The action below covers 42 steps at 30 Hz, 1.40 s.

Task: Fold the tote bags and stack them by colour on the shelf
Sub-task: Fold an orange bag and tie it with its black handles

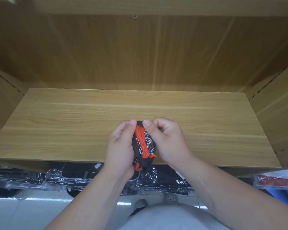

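Note:
A black tote bag (144, 145) with white scribble print and orange straps is bunched into a small bundle just above the front edge of the wooden shelf (73, 123). My left hand (120, 146) grips its left side, thumb on top. My right hand (166, 138) pinches its right side, thumb pressed near the top. A loose end of the bag with an orange strap hangs below my left palm.
Wooden side walls and a back panel close in the shelf. Below its front edge lie plastic-wrapped dark goods (61, 178). At the right edge sits a clear packet with red and blue cloth (279, 181). Pale floor tiles and my shoes show underneath.

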Each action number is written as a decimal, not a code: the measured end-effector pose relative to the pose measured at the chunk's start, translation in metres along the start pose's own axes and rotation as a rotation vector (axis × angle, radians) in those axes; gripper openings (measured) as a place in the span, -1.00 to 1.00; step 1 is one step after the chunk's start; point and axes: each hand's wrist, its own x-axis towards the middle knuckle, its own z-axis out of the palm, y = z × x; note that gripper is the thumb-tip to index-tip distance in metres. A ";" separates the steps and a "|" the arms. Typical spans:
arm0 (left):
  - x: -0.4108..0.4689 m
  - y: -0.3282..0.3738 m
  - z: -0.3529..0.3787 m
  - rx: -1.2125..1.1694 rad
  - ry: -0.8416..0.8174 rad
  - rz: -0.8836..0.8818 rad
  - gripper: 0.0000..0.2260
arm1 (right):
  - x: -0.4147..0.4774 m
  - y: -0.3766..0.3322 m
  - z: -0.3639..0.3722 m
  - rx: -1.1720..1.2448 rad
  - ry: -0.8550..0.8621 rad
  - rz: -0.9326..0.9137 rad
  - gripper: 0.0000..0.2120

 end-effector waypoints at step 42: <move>0.020 -0.005 -0.008 0.554 0.106 0.363 -0.80 | -0.002 -0.008 -0.024 0.172 -0.031 0.327 -0.75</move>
